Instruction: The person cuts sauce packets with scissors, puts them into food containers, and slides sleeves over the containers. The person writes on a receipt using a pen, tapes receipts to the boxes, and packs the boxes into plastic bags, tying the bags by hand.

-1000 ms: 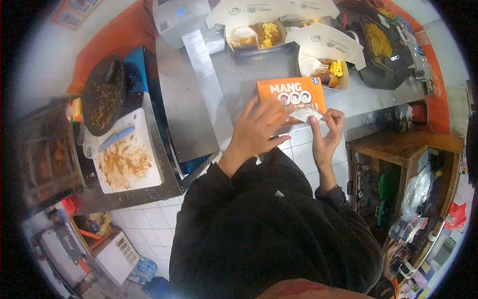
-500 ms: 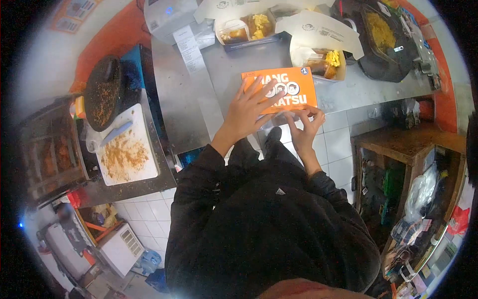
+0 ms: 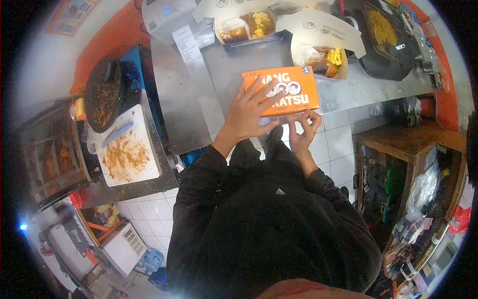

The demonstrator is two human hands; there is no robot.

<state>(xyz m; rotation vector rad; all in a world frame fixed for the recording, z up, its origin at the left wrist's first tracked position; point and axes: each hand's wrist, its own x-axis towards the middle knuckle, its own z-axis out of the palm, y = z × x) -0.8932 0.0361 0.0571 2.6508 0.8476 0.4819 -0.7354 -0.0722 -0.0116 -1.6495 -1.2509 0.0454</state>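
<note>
A closed orange box (image 3: 302, 78) with white lettering lies at the front edge of the steel counter. My left hand (image 3: 245, 110) rests spread over the box's left part, its fingers apart. At the box's front side is my right hand (image 3: 303, 130), with its fingertips curled close to the lower edge. Whether something thin is between those fingertips is too small to tell. Behind the orange box stands an open food box (image 3: 326, 64) with yellow and brown food, and another open box (image 3: 246, 31) is farther back.
A printer (image 3: 169, 17) with a long receipt (image 3: 186, 49) stands at the back left. On the left are a crumb-covered cutting board (image 3: 127, 154), a knife (image 3: 117, 133) and a dark mortar (image 3: 103, 94). A wooden cabinet (image 3: 398, 142) is at the right.
The white slip seen earlier in my right hand no longer shows. My left hand has come down onto the orange box, and my right hand has moved to its front edge.
</note>
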